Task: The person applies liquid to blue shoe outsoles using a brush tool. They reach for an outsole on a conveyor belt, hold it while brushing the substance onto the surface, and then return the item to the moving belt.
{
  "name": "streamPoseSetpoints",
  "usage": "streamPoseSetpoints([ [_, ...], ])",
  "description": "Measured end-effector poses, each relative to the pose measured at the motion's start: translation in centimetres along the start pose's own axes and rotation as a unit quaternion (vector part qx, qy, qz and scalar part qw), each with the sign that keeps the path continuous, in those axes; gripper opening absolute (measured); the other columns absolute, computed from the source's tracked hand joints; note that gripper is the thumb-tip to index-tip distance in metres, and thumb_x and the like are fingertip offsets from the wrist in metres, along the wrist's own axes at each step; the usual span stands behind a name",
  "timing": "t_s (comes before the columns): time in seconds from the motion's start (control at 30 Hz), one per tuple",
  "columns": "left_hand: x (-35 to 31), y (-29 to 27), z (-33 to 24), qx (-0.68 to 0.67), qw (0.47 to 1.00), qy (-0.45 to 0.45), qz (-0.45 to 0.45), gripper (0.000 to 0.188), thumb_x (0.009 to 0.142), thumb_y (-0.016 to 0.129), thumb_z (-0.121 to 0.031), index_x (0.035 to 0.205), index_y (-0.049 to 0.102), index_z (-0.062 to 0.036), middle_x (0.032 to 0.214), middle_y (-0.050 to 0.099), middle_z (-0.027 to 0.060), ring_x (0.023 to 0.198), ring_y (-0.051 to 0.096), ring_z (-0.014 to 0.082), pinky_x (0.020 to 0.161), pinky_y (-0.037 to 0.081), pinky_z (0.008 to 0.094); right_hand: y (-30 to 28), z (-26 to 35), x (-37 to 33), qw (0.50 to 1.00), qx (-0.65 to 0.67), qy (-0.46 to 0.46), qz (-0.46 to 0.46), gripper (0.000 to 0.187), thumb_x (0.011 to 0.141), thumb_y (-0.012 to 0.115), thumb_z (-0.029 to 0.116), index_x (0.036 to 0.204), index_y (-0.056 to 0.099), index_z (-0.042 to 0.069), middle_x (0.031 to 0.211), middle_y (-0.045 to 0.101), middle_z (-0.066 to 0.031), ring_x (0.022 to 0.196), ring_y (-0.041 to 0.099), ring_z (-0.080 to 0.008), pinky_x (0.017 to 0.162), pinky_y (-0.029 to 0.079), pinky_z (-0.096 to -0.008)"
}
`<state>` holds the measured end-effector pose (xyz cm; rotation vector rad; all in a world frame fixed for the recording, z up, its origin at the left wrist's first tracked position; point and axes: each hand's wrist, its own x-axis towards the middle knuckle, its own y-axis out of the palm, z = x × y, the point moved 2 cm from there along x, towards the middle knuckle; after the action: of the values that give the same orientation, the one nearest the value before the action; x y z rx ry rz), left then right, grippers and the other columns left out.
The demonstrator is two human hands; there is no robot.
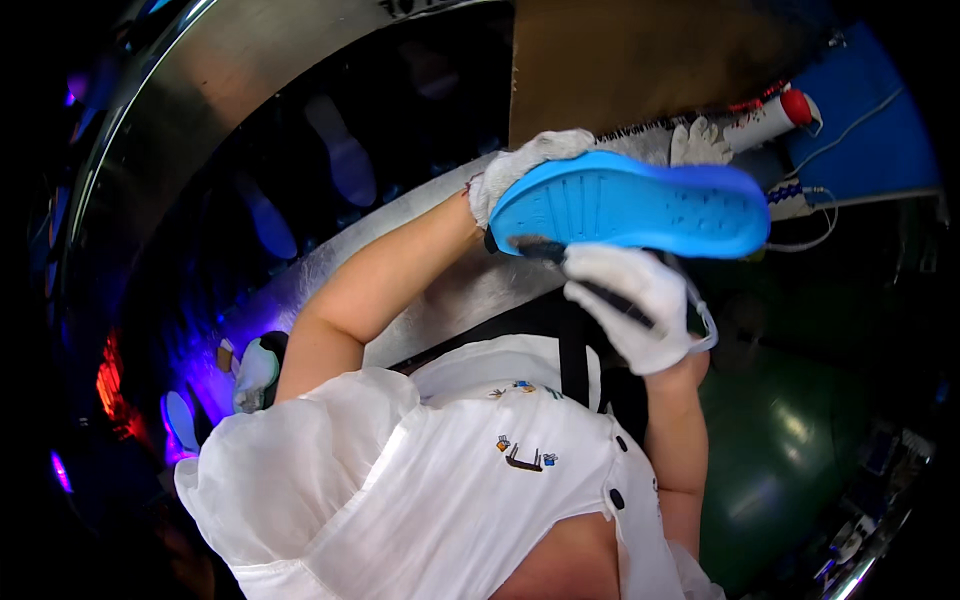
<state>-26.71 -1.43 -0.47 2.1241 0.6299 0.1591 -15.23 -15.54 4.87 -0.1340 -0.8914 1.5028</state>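
Observation:
In front of my chest I hold a bright blue shoe sole (pixel 630 205), its ridged and dotted face turned toward me. My left hand (pixel 530 165), in a whitish glove, grips its left end from the far side, with most of the fingers hidden behind it. My right hand (pixel 635 300), also in a white glove, is closed around the dark handle of a small brush (pixel 540 248). The brush's brownish bristles lie at the sole's near left edge; whether they press on it I cannot tell.
At the left, several soles (pixel 345 160) lie on a dark surface under purple light, bordered by a metal rail (pixel 420 205). A brown board (pixel 650 70) stands at the back. Back right are a white cylinder with a red end (pixel 775 115), a loose white glove (pixel 700 143) and a blue surface (pixel 860 130) with cables.

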Motion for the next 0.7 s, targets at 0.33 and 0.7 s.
streamPoseSetpoints([
  [0.33,3.2,-1.7,-2.4,0.298,0.95,0.03,0.085,0.04,0.097,0.054,-0.031,0.128,0.058,-0.0049,0.129,0.057,0.011,0.117,0.055,0.0193,0.102,0.044,0.0303,-1.6,4.1,0.7,0.977,-0.189,-0.047,0.092,0.028,0.069,0.077,0.002,0.095,0.07,0.005,0.1,0.071,-0.0139,0.069,0.065,-0.0254,0.064,0.052,-0.031],
  [0.7,1.4,-0.3,-4.2,0.201,0.978,-0.024,0.047,0.055,0.09,0.06,-0.046,0.131,0.055,-0.0098,0.123,0.059,0.0079,0.107,0.059,0.0168,0.093,0.049,0.0326,-3.5,2.8,0.5,0.981,-0.178,-0.075,-0.024,0.032,0.065,0.073,0.008,0.097,0.072,0.016,0.104,0.07,-0.0032,0.06,0.058,-0.0199,0.054,0.05,-0.0277],
])
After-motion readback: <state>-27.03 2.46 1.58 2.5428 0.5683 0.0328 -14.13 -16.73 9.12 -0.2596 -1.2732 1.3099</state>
